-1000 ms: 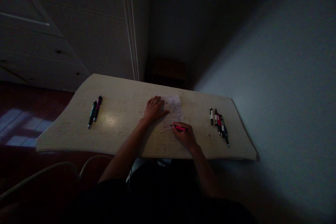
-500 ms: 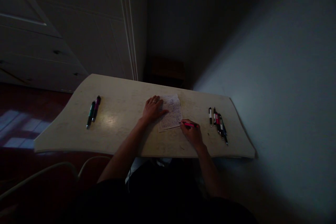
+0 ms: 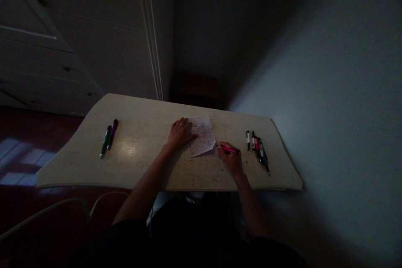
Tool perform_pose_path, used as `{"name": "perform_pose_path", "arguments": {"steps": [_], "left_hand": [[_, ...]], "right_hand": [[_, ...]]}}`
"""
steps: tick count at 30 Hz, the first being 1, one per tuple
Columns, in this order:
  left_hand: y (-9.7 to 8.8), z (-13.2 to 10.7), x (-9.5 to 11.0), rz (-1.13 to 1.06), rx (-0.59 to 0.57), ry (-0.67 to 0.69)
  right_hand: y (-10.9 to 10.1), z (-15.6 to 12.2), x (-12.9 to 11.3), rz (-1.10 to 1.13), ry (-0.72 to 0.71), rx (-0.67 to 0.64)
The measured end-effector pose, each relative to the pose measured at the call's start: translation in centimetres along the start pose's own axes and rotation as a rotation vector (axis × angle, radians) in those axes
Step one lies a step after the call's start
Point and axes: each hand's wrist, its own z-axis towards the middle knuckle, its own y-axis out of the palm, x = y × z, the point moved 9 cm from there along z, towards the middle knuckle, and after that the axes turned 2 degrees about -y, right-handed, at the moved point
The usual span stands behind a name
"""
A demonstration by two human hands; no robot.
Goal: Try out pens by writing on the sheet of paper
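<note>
Scribbled paper (image 3: 202, 136) covered in dense pen marks lies on the pale table (image 3: 147, 163). Its lower right corner is lifted, and another sheet shows beneath it. My left hand (image 3: 180, 133), with a ring on one finger, lies flat across the paper's left edge, fingers spread. A pink pen (image 3: 230, 149) is pinched in my right hand (image 3: 231, 160), just off the paper's lower right corner. The pen's tip points left toward that corner; whether it touches the paper I cannot tell.
Several pens (image 3: 259, 148) lie in a cluster on the right, with a white and black pen (image 3: 248, 141) beside them. A green pen (image 3: 106, 142) and a purple pen (image 3: 112, 135) lie far left. A wall (image 3: 339, 104) borders the right side; a cabinet (image 3: 116, 50) stands behind.
My right hand with the pink pen has shifted slightly right, away from the paper's edge. The paper's lower right corner has lifted. My left hand stays on the paper.
</note>
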Motion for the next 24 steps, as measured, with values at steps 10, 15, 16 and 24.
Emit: {"name": "perform_pose_path", "arguments": {"steps": [10, 15, 16, 24], "left_hand": [[-0.5, 0.1, -0.4, -0.112, 0.093, 0.032], [-2.8, -0.4, -1.8, -0.558, 0.24, -0.031], [-3.2, -0.6, -2.2, -0.671, 0.265, -0.06], [-2.4, -2.2, -2.9, -1.745, 0.245, -0.301]], "right_hand": [[0.7, -0.9, 1.2, 0.27, 0.1, -0.002], [1.6, -1.9, 2.8, 0.353, 0.195, 0.0], [1.7, -2.0, 2.9, 0.359, 0.194, 0.0], [1.6, -2.0, 3.1, 0.434, 0.195, 0.021]]}}
